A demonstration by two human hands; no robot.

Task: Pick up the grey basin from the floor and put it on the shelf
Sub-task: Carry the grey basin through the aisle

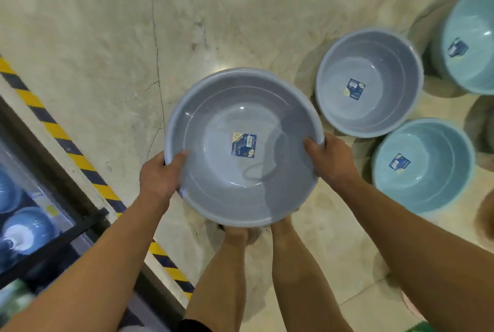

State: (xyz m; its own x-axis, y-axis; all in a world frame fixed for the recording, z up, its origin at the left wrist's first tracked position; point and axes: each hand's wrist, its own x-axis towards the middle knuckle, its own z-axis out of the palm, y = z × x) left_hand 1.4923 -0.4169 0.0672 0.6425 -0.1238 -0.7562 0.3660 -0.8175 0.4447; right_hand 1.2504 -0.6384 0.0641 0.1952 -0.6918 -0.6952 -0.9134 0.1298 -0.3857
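Grey basin [244, 144] held up off the floor [107, 24] in both hands, mouth up.

L hand [160, 175] clamps the rim at approx 8 o'clock, thumb over the lip inside, fingers hidden under; R hand [331, 160] grips the rim at approx 3 o'clock the same way. Basin sits between the two grips, above the person's legs, blue label [243, 145] at its centre. On the floor at 2–4 o'clock: second grey basin [369, 83], two light-blue basins [423, 166] [467, 37]. Yellow-black hazard tape [61, 139] runs at 8–9 o'clock.
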